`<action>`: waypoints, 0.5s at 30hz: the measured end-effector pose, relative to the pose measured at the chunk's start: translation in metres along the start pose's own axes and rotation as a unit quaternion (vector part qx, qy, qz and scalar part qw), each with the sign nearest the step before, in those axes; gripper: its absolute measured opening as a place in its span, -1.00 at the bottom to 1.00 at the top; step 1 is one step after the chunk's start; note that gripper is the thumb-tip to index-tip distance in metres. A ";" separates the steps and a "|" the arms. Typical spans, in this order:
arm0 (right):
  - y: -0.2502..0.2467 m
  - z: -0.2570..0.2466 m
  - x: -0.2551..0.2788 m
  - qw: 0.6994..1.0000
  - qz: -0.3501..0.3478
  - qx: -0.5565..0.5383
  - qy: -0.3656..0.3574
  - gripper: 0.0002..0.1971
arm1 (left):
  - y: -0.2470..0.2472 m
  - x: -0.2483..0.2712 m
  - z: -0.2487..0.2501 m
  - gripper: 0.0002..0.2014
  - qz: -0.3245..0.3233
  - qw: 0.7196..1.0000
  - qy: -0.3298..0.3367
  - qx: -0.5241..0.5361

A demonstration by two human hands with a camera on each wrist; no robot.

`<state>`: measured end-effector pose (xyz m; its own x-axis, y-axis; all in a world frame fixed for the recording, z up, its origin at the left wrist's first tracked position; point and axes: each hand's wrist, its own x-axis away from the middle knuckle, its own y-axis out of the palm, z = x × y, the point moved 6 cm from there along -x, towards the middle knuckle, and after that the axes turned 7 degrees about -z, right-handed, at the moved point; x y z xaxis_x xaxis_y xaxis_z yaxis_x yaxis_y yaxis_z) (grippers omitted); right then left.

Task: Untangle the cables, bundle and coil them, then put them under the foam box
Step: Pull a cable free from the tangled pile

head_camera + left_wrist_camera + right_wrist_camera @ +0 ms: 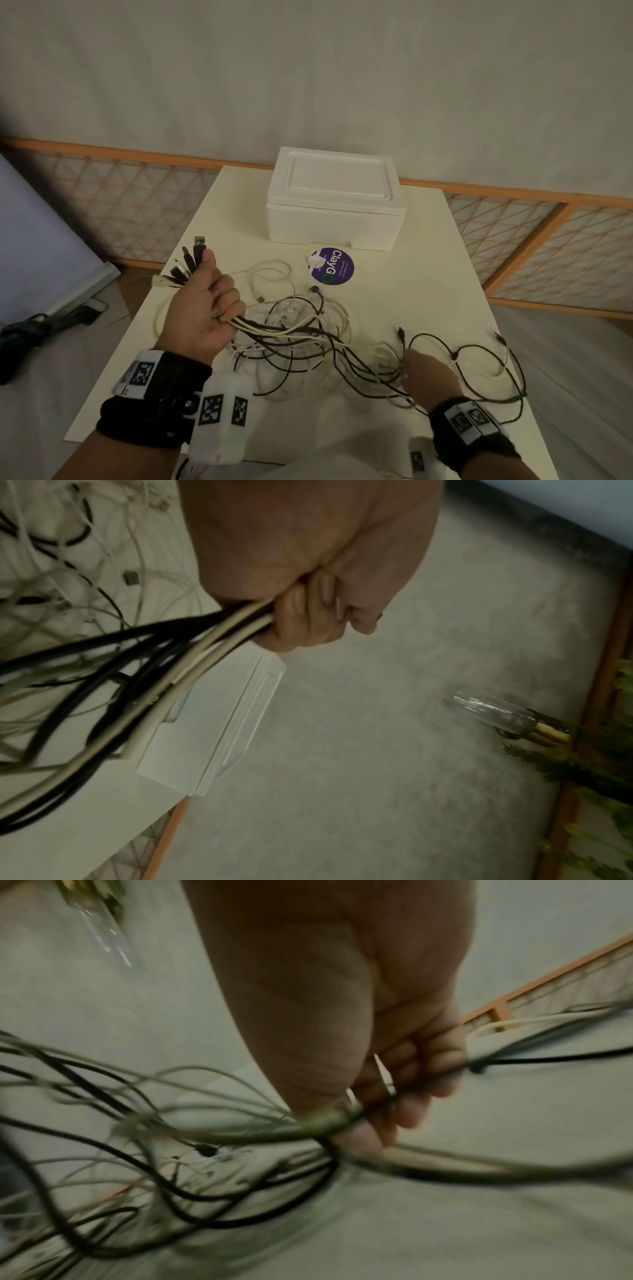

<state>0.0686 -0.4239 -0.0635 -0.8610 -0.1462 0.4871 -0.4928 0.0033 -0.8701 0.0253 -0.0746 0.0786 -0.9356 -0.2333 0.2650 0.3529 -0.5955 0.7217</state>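
Fingers of my left hand (202,308) are clenched round a bundle of black and white cables (308,337), USB plugs (191,262) fanning out above the fist. My right hand (428,377) grips the same strands further along, over the white table (428,291). Loose loops lie between. Foam box (334,198) sits closed at the table's far edge, behind a round purple sticker (331,267).

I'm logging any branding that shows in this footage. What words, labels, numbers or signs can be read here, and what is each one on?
"ClayGO": on the round purple sticker on the table in front of the foam box.
Smaller lines on the same sticker: too small to read.
Black-and-white square code markers on the wristbands: patterns, no readable text.
Wrist views: no text.
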 end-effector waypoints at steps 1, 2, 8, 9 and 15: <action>0.003 0.012 0.000 1.000 0.002 -0.013 0.011 -0.90 | 0.004 0.002 0.004 -0.59 -0.004 1.000 0.007 -0.010; 0.000 0.025 0.002 0.999 0.010 -0.036 0.019 -0.87 | 0.006 0.004 0.008 -0.57 -0.006 1.000 0.016 -0.020; -0.016 0.162 0.029 0.962 0.092 -0.178 0.186 -0.68 | -0.005 0.007 0.034 -0.52 -0.011 0.999 0.039 0.018; -0.014 0.181 0.031 0.950 0.090 -0.203 0.218 -0.72 | -0.006 0.008 0.034 -0.53 -0.010 0.999 0.040 0.022; -0.038 0.181 0.039 0.894 0.117 -0.353 0.249 -0.61 | 0.004 0.012 0.013 -0.48 -0.009 0.999 0.038 0.009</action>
<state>0.0762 -0.6090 -0.0248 -0.8128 0.3989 0.4245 -0.0974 0.6254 -0.7742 0.0158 -0.0698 0.0933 -0.9381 -0.2807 0.2029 0.3349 -0.5863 0.7376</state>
